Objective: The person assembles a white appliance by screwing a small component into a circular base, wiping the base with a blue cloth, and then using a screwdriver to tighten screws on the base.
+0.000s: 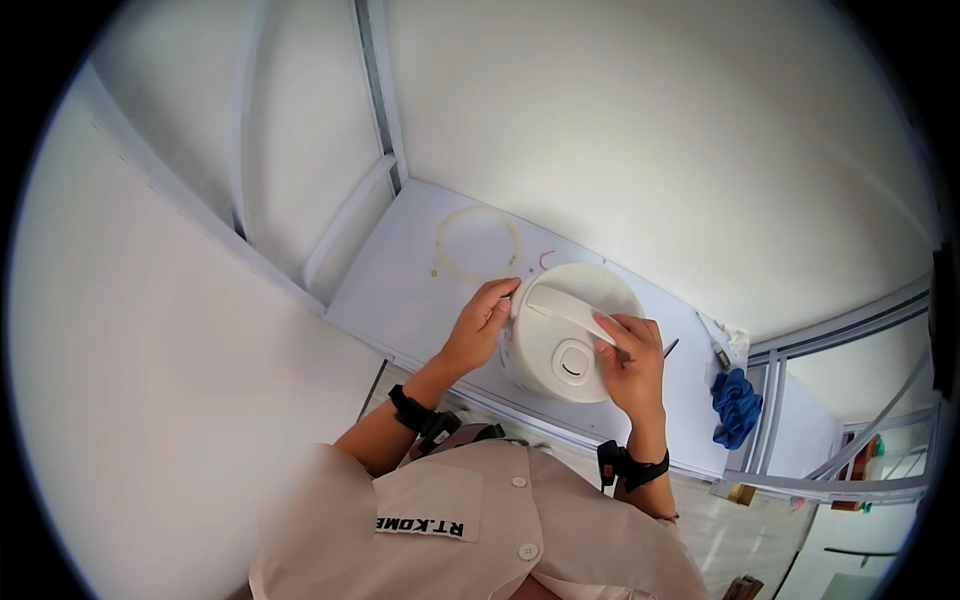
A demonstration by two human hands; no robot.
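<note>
A round white rice cooker (pixel 540 352) with a vent in its lid stands on the pale table in front of me. Its curved carrying handle (pixel 568 307) lies across the top. My right hand (pixel 634 360) grips the right end of this handle, thumb under and fingers over it. On the cooker's left side, my left hand (pixel 484 322) is closed against the edge by the handle's other end; its fingertips are partly hidden. Both wrists wear black straps with small devices.
A pale yellow ring (pixel 437 243) shows on the table (pixel 400 290) at the far left, with a thin red curved piece (pixel 542 260) nearby. At the right edge lie a crumpled blue cloth (pixel 737 408) and a pen-like tool (pixel 720 355). White walls and frame posts surround the table.
</note>
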